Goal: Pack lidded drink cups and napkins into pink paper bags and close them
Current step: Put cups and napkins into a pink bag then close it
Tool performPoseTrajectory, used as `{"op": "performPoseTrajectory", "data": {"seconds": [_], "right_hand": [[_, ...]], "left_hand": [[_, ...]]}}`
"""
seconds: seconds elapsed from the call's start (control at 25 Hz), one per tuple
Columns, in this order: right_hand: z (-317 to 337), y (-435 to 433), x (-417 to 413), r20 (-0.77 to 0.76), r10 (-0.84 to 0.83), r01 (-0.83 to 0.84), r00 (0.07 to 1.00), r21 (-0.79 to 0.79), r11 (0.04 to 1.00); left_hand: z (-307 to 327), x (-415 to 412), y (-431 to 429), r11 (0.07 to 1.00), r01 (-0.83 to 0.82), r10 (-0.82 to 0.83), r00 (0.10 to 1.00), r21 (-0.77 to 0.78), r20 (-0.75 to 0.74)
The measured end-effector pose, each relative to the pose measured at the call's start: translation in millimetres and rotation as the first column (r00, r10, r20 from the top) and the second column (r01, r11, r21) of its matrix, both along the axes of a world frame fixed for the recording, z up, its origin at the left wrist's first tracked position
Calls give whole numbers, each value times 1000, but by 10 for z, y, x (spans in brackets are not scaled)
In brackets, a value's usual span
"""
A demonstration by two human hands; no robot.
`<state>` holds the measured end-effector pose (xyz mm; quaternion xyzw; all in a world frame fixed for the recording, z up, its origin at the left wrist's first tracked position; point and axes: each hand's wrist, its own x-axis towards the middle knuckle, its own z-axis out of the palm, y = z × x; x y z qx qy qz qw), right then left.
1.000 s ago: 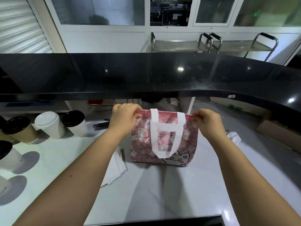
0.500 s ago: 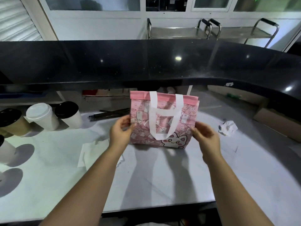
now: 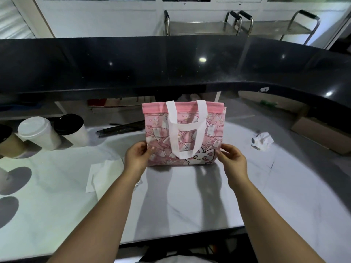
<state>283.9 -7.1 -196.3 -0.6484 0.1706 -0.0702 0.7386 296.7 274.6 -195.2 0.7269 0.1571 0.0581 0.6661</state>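
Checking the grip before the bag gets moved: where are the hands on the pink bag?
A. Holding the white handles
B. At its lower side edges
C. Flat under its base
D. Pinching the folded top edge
B: the left hand and right hand hold the lower side edges of the upright pink bag, well below its white handles and folded top.

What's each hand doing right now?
Left hand: grips the bag at its lower left edge.
Right hand: holds the bag at its lower right edge.
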Motion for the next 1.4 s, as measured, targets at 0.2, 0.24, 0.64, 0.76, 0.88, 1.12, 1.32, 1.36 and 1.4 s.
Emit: {"op": "performPoseTrajectory", "data": {"seconds": [0.2,0.24,0.64,0.76,0.88,1.12,1.32,1.36,1.4], "right_hand": [[-49,112,38,-30,-64,62,997,-58,996],[-60,114,46,-29,-74,72,997,-64,995],[-87,96,52,-6,-72,72,997,59,996],[-22,116,89,-26,-55,57,998,130,990],[87,95,136,-5,-35,35,999,130,991],[420,-80,215,80,27,-32,996,71,997],[790,-217,3,174,-20,20,985,3,1000],[871,-215,-76,182,-48,51,982,-13,999],[953,-197,-153,188,-79,87,979,-35,996]], "left_hand": [[-54,22,-6,999,-48,47,996,-11,-71],[-57,24,3,999,-48,46,996,-17,-70],[-47,-85,22,982,-157,160,987,-108,18],[25,-104,-84,963,-211,217,976,-167,16],[114,-92,-130,961,-217,222,975,-170,8],[406,14,-96,973,-131,144,988,-192,58],[657,141,-76,964,54,-29,994,-259,102],[720,152,-76,960,98,-70,991,-264,112],[798,166,-79,954,137,-108,987,-265,123]]}}
